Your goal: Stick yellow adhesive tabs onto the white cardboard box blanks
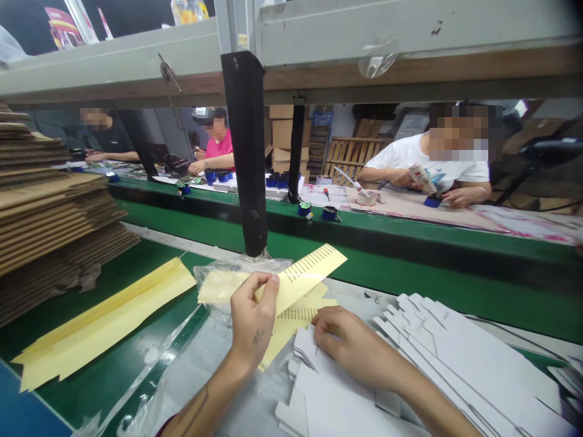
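My left hand [255,312] pinches a yellow printed paper strip [314,270] between thumb and fingers, the strip slanting up to the right. Beneath it lie more yellow printed sheets [285,337]. My right hand [348,343] has curled fingers at the edge of the flat white box blanks [328,394], close to those sheets; what its fingertips hold is hidden. Behind my left hand, a clear plastic bag [218,291] has yellow paper in it. A folded stack of yellow sheets [109,321] rests on the green surface at the left.
Stacked brown cardboard [50,218] rises at the left. More white blanks [460,358] fan out at the right. A black-wrapped post [246,152] stands ahead under a shelf beam [410,42]. Beyond the green conveyor [410,273], several people work near blue round parts [330,212].
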Action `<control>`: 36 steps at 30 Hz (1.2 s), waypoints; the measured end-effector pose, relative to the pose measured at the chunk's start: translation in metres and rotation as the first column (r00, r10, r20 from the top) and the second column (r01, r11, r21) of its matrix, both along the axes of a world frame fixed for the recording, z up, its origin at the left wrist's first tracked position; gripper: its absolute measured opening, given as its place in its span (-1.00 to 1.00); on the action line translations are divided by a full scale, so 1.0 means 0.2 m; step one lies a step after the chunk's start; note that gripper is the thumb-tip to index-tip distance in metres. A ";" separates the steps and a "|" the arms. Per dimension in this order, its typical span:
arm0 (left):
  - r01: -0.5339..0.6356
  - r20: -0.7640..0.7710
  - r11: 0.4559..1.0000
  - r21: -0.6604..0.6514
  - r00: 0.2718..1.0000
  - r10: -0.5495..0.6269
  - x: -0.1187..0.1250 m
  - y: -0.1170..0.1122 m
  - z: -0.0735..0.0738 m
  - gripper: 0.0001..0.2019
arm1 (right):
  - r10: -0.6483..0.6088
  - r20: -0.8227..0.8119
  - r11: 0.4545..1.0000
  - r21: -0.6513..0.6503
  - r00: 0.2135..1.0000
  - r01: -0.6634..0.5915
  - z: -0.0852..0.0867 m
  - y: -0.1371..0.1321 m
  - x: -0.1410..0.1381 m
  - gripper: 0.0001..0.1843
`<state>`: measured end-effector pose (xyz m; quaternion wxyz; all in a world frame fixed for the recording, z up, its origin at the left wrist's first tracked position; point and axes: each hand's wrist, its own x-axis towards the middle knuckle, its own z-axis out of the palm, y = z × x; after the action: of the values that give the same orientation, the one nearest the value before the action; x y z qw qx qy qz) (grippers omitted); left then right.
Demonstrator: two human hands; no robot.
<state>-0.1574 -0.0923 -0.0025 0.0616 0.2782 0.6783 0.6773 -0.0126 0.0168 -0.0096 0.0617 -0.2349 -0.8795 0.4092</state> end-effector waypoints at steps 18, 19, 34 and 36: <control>0.007 0.015 1.000 0.018 1.000 -0.007 0.00 0.00 -0.01 -0.82 | -0.069 -0.097 0.995 -0.077 0.993 0.062 -0.02 0.01 -0.02 -0.85; 0.007 0.018 1.000 0.019 1.000 -0.007 0.00 0.00 -0.01 -0.82 | -0.073 -0.100 0.995 -0.082 0.992 0.065 -0.01 0.01 -0.02 -0.84; -0.001 0.042 0.999 0.033 0.999 -0.001 0.00 -0.01 0.01 -0.81 | -0.214 -0.195 0.968 -0.174 0.957 0.181 0.05 0.12 0.02 -0.61; 0.003 0.043 0.999 0.032 0.999 -0.004 0.00 -0.01 0.01 -0.80 | -0.233 -0.201 0.966 -0.157 0.951 0.203 0.12 0.19 0.07 -0.62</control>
<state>-0.1573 -0.0940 -0.0012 0.0729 0.2656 0.6655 0.6937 0.0018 0.0553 0.0139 0.1869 -0.2881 -0.8065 0.4813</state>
